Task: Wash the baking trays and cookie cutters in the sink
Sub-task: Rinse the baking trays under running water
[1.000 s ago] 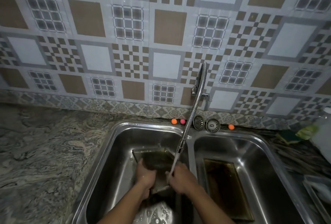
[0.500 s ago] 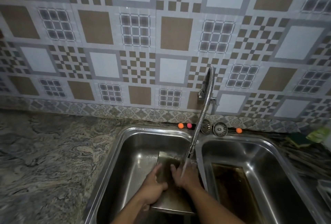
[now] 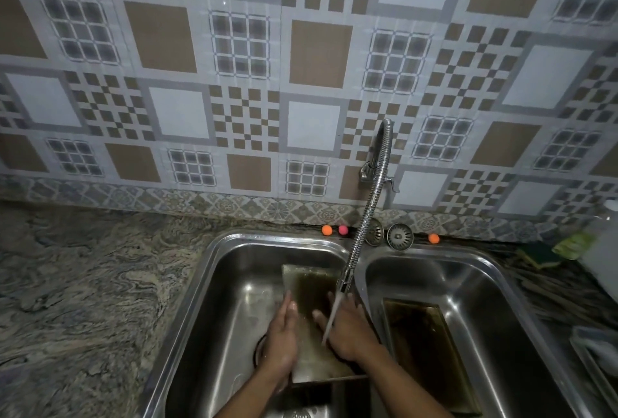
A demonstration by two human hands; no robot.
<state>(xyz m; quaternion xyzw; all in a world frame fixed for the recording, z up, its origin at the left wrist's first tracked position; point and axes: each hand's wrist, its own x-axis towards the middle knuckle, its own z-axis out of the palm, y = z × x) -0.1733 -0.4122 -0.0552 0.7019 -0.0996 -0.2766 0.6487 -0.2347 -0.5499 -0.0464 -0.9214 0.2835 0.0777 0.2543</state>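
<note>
Rinsing step, we think. The baking tray point(image 3: 312, 285) is in the left basin point(image 3: 230, 300) of the double sink, on that basin's right side, under the water stream point(image 3: 331, 319) from the flexible tap point(image 3: 363, 233). Its long axis runs away from us toward the tiled wall point(image 3: 317, 56), one short edge is nearest us, and the open face is up toward the camera. It looks tipped, with the far end toward the back of the basin, but we cannot tell the angle for sure.

Left hand point(image 3: 282, 339) lies along the tray's left long edge, fingers straight and pointing away. The thumb is hidden, so we cannot tell if it pinches the rim. Right hand point(image 3: 349, 330) is flat on the tray floor, fingers spread and relaxed, holding nothing, water running over it.

A second baking tray point(image 3: 431, 350) lies in the right basin point(image 3: 485, 300), long axis also front to back, dark and stained inside, untouched. No cookie cutters in view.

Handling, our judgement: thin sheet metal, stiff, light, not fragile. It is wet and maybe greasy, so slippery on the flat. Take hold at the raised rim on the long sides, thumb over the lip and fingers under, because flat palms alone will slide. Rim edges may be sharp. Turning it calls for both long edges held, since the tap nozzle hangs close above
</note>
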